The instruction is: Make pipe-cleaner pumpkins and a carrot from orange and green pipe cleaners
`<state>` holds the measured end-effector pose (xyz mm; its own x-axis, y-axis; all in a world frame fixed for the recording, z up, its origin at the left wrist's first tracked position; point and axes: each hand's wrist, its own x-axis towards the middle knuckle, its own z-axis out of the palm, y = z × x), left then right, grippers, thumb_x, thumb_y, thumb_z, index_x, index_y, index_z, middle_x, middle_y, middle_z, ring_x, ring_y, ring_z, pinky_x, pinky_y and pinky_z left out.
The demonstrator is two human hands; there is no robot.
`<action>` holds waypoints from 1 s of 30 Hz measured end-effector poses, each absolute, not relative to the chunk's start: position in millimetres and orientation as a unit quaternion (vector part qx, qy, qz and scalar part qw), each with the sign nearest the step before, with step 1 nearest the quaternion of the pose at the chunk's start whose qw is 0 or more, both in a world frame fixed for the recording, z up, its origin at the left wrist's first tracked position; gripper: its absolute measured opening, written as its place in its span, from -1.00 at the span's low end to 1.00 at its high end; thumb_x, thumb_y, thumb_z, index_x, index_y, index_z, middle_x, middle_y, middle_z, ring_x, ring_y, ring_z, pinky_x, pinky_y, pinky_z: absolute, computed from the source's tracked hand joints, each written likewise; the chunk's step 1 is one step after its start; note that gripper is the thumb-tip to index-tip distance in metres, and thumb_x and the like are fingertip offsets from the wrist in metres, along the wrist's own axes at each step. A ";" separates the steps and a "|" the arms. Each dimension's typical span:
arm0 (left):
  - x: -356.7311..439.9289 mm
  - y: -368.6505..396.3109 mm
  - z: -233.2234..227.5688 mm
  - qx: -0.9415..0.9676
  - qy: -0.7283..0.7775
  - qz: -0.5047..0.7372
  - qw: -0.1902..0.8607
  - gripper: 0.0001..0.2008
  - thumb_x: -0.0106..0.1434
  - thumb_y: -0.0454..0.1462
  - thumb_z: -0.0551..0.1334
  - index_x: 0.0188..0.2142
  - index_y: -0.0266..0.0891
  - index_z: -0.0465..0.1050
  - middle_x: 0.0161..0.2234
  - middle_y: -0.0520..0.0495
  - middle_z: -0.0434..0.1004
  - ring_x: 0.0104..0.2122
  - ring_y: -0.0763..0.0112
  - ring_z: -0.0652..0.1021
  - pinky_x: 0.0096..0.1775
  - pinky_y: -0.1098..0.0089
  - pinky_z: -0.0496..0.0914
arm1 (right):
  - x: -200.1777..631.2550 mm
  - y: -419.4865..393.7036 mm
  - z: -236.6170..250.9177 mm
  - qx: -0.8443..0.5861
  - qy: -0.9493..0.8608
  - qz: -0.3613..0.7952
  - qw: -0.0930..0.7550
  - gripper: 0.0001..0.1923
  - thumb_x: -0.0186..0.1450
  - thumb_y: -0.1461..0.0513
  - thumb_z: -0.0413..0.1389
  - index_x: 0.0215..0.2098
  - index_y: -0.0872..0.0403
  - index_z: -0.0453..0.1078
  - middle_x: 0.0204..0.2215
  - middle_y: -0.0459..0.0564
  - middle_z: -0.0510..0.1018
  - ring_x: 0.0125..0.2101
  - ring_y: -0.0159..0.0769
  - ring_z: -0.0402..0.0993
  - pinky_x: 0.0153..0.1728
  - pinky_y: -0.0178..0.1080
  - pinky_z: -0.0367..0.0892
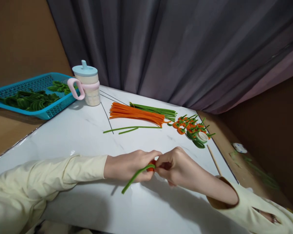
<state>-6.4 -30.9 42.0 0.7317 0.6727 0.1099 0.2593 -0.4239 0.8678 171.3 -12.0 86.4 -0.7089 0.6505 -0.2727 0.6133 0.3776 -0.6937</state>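
My left hand point(134, 165) is closed around a small orange pipe-cleaner piece point(150, 167), mostly hidden by the fingers. A green pipe cleaner point(136, 175) sticks out from it and bends down to the left. With thumb and index finger together, my right hand point(174, 165) pinches the green pipe cleaner where it meets the orange piece. Both hands are just above the front part of the white table. Beyond them lie a bundle of orange pipe cleaners point(134, 113), a bundle of green ones point(156, 110) and loose green pipe cleaners point(134, 127).
Several orange pieces with green stems point(189, 123) sit at the right, by a roll of tape point(203, 136) and a thin stick point(213, 159). A lidded cup point(91, 92) stands at back left beside a blue basket point(50, 112) holding green pieces. A grey curtain point(161, 48) hangs behind.
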 end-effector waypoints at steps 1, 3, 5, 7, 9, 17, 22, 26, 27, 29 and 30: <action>-5.9 -31.2 40.4 0.808 0.296 0.236 0.452 -0.62 0.11 -0.46 0.11 -0.05 -0.25 0.19 -0.50 0.10 0.28 -0.57 0.53 0.29 -0.52 0.52 0.14 | 171.1 -13.3 84.9 -0.419 -0.794 0.439 0.027 -0.78 0.04 0.45 -0.05 -0.68 0.11 0.28 -0.83 -0.21 0.30 -0.79 -0.50 0.25 -0.70 -0.46 0.14; -5.4 -29.9 36.7 0.795 0.329 0.257 0.440 -0.60 0.13 -0.43 0.12 -0.02 -0.24 0.17 -0.52 0.14 0.28 -0.58 0.55 0.27 -0.50 0.52 0.16 | 172.2 -15.6 81.1 -0.465 -0.749 0.468 0.059 -0.81 0.05 0.41 -0.02 -0.65 0.12 0.33 -0.82 -0.20 0.34 -0.79 -0.47 0.29 -0.68 -0.45 0.20; -6.1 -26.1 34.6 0.771 0.365 0.270 0.446 -0.66 0.15 -0.35 0.18 -0.06 -0.23 0.24 -0.52 0.13 0.32 -0.56 0.53 0.31 -0.47 0.52 0.20 | 175.2 -16.9 77.1 -0.488 -0.728 0.471 0.100 -0.84 0.08 0.36 0.03 -0.63 0.13 0.36 -0.82 -0.18 0.36 -0.78 -0.47 0.30 -0.68 -0.44 0.22; -7.6 -21.5 34.7 0.743 0.378 0.269 0.482 -0.73 0.14 -0.26 0.25 -0.15 -0.22 0.35 -0.38 0.04 0.44 -0.42 0.47 0.42 -0.39 0.51 0.27 | 179.3 -17.0 73.8 -0.508 -0.704 0.479 0.133 -0.85 0.10 0.30 0.08 -0.61 0.13 0.39 -0.82 -0.17 0.36 -0.79 -0.47 0.29 -0.69 -0.43 0.22; -8.7 -17.9 35.9 0.711 0.361 0.265 0.542 -0.77 0.16 -0.22 0.25 -0.18 -0.22 0.42 -0.25 -0.02 0.48 -0.25 0.39 0.47 -0.27 0.49 0.33 | 183.8 -15.6 71.2 -0.520 -0.675 0.501 0.152 -0.84 0.11 0.24 0.13 -0.60 0.14 0.40 -0.82 -0.16 0.37 -0.79 -0.47 0.29 -0.70 -0.42 0.22; -1.4 -21.2 30.1 0.564 0.313 0.277 0.712 -0.69 0.25 -0.15 0.18 -0.16 -0.37 0.45 -0.28 -0.16 0.51 -0.28 0.32 0.56 -0.19 0.32 0.44 | 200.4 -10.0 63.5 -0.450 -0.626 0.616 0.162 -0.61 0.13 -0.01 0.20 -0.41 0.19 0.48 -0.64 -0.03 0.53 -0.63 -0.36 0.46 -0.56 -0.33 0.40; -0.6 -23.1 27.1 0.566 0.351 0.259 0.700 -0.65 0.24 -0.10 0.18 -0.17 -0.38 0.46 -0.35 -0.18 0.56 -0.35 0.33 0.59 -0.28 0.37 0.47 | 210.8 -12.4 63.5 -0.434 -0.744 0.434 0.265 -0.74 0.26 0.10 0.13 -0.35 0.15 0.48 -0.47 0.04 0.57 -0.51 -0.33 0.49 -0.51 -0.31 0.43; -2.8 -21.3 26.2 0.536 0.315 0.238 0.746 -0.66 0.22 -0.11 0.22 -0.22 -0.39 0.48 -0.35 -0.21 0.58 -0.39 0.33 0.60 -0.31 0.36 0.48 | 214.7 -9.4 61.9 -0.277 -0.879 0.205 0.329 -0.86 0.29 0.32 0.08 -0.21 0.07 0.45 -0.15 0.10 0.53 -0.13 -0.21 0.43 -0.13 -0.13 0.38; -3.4 -20.8 25.6 0.527 0.304 0.234 0.759 -0.66 0.21 -0.11 0.23 -0.21 -0.39 0.48 -0.35 -0.21 0.58 -0.40 0.33 0.60 -0.31 0.35 0.49 | 214.5 -7.9 61.0 -0.239 -0.900 0.185 0.315 -0.84 0.30 0.35 0.06 -0.20 0.07 0.44 -0.13 0.10 0.52 -0.06 -0.20 0.38 -0.08 -0.10 0.35; -4.1 -20.2 24.2 0.513 0.289 0.225 0.776 -0.68 0.19 -0.13 0.25 -0.21 -0.39 0.49 -0.34 -0.23 0.59 -0.41 0.33 0.60 -0.31 0.34 0.49 | 213.1 -4.5 58.8 -0.196 -0.922 0.178 0.283 -0.84 0.30 0.38 0.05 -0.22 0.07 0.42 -0.20 0.07 0.53 -0.03 -0.20 0.33 -0.06 -0.10 0.32; -4.1 -20.0 23.4 0.509 0.288 0.222 0.780 -0.69 0.19 -0.14 0.26 -0.22 -0.39 0.49 -0.34 -0.23 0.59 -0.41 0.33 0.60 -0.30 0.34 0.49 | 212.1 -2.9 57.7 -0.188 -0.926 0.179 0.276 -0.85 0.30 0.39 0.04 -0.25 0.07 0.42 -0.26 0.04 0.54 -0.04 -0.20 0.33 -0.07 -0.10 0.31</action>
<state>-4.1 -20.0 23.4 0.7362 0.6390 -0.2229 -0.0531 0.3829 0.9222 212.1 -2.9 57.7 -0.7773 0.4463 0.4434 0.2490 0.8655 -0.4346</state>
